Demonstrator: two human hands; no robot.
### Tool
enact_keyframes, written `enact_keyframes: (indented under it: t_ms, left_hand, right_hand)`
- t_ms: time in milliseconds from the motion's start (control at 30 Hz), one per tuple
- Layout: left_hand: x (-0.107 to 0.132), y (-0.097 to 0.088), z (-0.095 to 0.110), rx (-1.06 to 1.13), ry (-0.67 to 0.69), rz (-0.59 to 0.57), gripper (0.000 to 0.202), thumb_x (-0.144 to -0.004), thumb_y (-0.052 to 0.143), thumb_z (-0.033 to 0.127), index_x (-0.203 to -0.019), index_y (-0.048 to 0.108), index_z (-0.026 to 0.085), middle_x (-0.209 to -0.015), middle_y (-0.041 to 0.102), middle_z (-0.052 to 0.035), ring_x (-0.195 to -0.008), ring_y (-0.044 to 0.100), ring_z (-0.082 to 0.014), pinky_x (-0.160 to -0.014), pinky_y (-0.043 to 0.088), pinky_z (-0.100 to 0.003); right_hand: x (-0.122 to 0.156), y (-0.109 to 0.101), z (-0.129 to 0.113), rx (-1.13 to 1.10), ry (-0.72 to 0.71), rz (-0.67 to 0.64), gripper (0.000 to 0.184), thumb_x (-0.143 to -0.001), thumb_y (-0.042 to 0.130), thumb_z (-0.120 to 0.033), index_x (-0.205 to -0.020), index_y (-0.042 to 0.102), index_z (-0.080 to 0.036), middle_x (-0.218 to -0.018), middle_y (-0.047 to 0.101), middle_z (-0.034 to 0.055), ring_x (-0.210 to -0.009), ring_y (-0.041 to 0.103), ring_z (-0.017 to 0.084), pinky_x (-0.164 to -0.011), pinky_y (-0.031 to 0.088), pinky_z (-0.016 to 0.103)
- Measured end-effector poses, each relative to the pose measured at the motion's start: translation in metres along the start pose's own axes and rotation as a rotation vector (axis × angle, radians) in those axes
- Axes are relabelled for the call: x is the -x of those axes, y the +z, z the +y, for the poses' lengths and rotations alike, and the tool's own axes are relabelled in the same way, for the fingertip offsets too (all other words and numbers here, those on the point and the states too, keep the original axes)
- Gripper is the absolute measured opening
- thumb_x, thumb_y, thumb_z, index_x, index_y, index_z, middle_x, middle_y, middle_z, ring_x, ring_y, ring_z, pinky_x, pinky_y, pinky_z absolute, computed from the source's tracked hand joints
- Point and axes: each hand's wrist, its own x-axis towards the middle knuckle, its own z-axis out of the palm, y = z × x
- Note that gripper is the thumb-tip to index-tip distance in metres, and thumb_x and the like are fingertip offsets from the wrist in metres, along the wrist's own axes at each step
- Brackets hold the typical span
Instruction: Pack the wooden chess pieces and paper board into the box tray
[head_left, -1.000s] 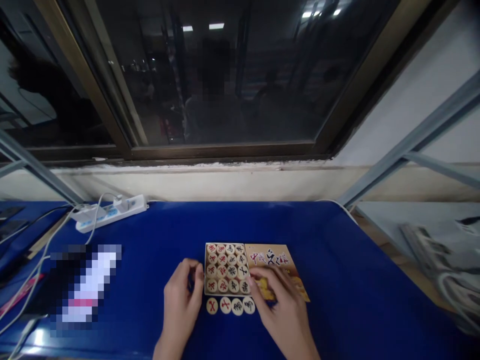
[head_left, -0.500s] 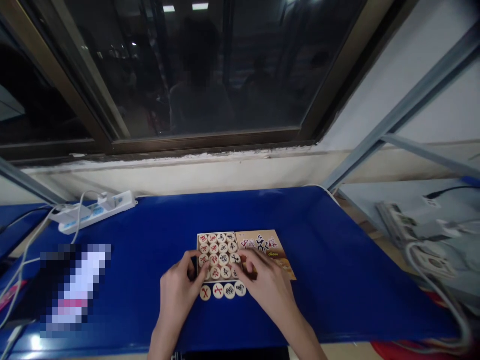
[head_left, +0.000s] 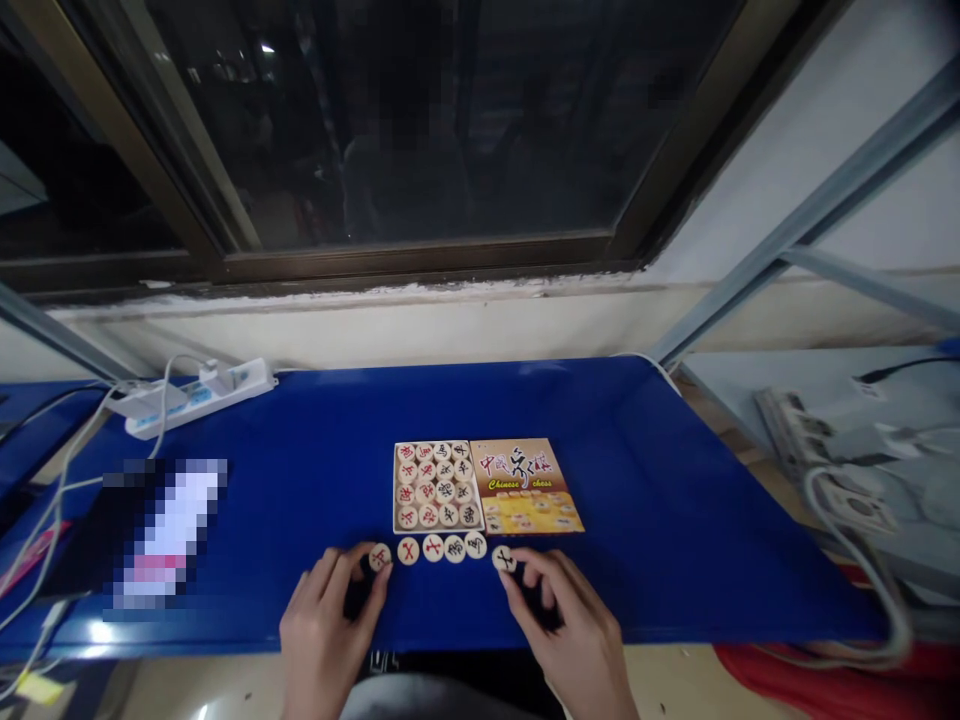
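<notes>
An open box (head_left: 394, 490) of round wooden Chinese chess pieces lies on the blue table (head_left: 637, 500), its printed lid (head_left: 525, 485) beside it on the right. A row of several loose pieces (head_left: 442, 548) lies in front of the box. My left hand (head_left: 330, 620) pinches a red-marked piece (head_left: 379, 557) at the row's left end. My right hand (head_left: 570, 625) pinches a black-marked piece (head_left: 503, 559) at the right end. Both pieces rest on or just above the table.
A white power strip (head_left: 199, 392) with cables lies at the back left. A blurred-out object (head_left: 161, 540) lies left of the box. A window and sill run behind the table. Grey metal frame bars and cable clutter (head_left: 847, 480) stand to the right.
Both hands have come back from the box toward me, each with a piece taken from it. The loose row now has one more piece at each end.
</notes>
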Motion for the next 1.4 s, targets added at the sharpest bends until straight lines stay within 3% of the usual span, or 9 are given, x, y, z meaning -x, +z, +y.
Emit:
enact_keyframes:
  t_ms: [133,267,467,567,700,867,1067,1167,1400]
  left_hand:
    - [-0.003,0.003,0.000,0.014,0.061,-0.011,0.023,-0.099,0.056,0.040,-0.109,0.068,0.024,-0.081,0.067,0.0003,-0.068,0.065,-0.0146,-0.065,0.047,-0.025]
    - [-0.007,0.002,-0.003,0.068,0.092,-0.040,0.027,-0.099,0.056,0.037,-0.121,0.065,0.024,-0.088,0.069,-0.0009,-0.071,0.067,-0.0142,-0.067,0.051,-0.024]
    - [-0.008,0.001,-0.004,0.013,0.102,-0.064,0.043,-0.096,0.058,0.049,-0.129,0.059,0.023,-0.089,0.069,-0.0029,-0.075,0.070,-0.0174,-0.066,0.054,-0.025]
    - [-0.009,0.002,-0.004,-0.056,0.118,-0.064,0.053,-0.095,0.057,0.056,-0.135,0.054,0.021,-0.085,0.068,-0.0018,-0.068,0.068,-0.0157,-0.058,0.052,-0.024]
    - [-0.010,0.002,-0.003,-0.090,0.093,-0.081,0.050,-0.096,0.056,0.054,-0.136,0.054,0.022,-0.083,0.067,0.0002,-0.062,0.065,-0.0129,-0.053,0.049,-0.022]
    - [-0.012,-0.002,0.000,-0.064,0.086,-0.117,0.047,-0.095,0.058,0.052,-0.132,0.056,0.024,-0.086,0.067,-0.0008,-0.069,0.069,-0.0149,-0.059,0.052,-0.023]
    - [-0.011,-0.004,-0.001,0.058,-0.025,-0.139,0.043,-0.098,0.054,0.049,-0.133,0.055,0.023,-0.088,0.068,-0.0018,-0.070,0.069,-0.0163,-0.057,0.052,-0.023]
    - [-0.009,-0.003,-0.001,0.095,-0.095,-0.135,0.042,-0.098,0.053,0.047,-0.131,0.057,0.022,-0.086,0.068,-0.0015,-0.062,0.065,-0.0146,-0.056,0.050,-0.023]
    - [-0.013,-0.005,-0.003,0.195,-0.169,-0.159,0.038,-0.098,0.053,0.046,-0.128,0.058,0.022,-0.085,0.067,-0.0005,-0.048,0.054,-0.0101,-0.048,0.046,-0.021]
  right_hand:
    - [-0.002,0.004,-0.001,0.026,-0.010,-0.005,0.005,-0.096,0.058,-0.028,-0.097,0.059,-0.023,-0.072,0.058,-0.0030,-0.053,0.048,0.008,-0.056,0.046,0.021]
    - [-0.003,0.004,-0.004,0.008,-0.026,0.006,0.011,-0.094,0.061,-0.027,-0.086,0.054,-0.023,-0.076,0.061,-0.0020,-0.054,0.049,0.008,-0.059,0.046,0.022]
    - [-0.001,0.004,-0.003,0.004,-0.040,0.023,0.005,-0.094,0.061,-0.025,-0.090,0.059,-0.023,-0.085,0.066,0.0004,-0.057,0.053,0.009,-0.063,0.049,0.023]
    - [-0.001,0.006,-0.003,0.048,-0.055,0.038,0.003,-0.094,0.062,-0.024,-0.091,0.062,-0.023,-0.086,0.067,0.0009,-0.065,0.061,0.010,-0.066,0.050,0.023]
    - [-0.001,0.007,-0.003,0.040,-0.047,0.040,0.003,-0.093,0.062,-0.024,-0.092,0.066,-0.023,-0.090,0.069,0.0023,-0.074,0.067,0.012,-0.065,0.051,0.022]
    - [0.000,0.004,-0.005,0.017,-0.028,0.017,0.005,-0.093,0.062,-0.024,-0.093,0.066,-0.023,-0.091,0.069,0.0038,-0.076,0.068,0.013,-0.066,0.053,0.023]
    - [-0.007,-0.004,-0.004,-0.063,0.102,0.009,0.010,-0.097,0.057,-0.030,-0.097,0.065,-0.024,-0.095,0.068,0.0045,-0.078,0.068,0.014,-0.069,0.054,0.024]
    - [-0.015,-0.006,0.002,-0.044,0.161,0.050,0.012,-0.097,0.056,-0.032,-0.099,0.066,-0.024,-0.098,0.069,0.0045,-0.083,0.069,0.015,-0.071,0.054,0.025]
    - [-0.022,-0.009,0.013,-0.023,0.129,0.075,0.013,-0.096,0.058,-0.033,-0.097,0.067,-0.024,-0.091,0.070,0.0037,-0.069,0.065,0.014,-0.063,0.051,0.025]
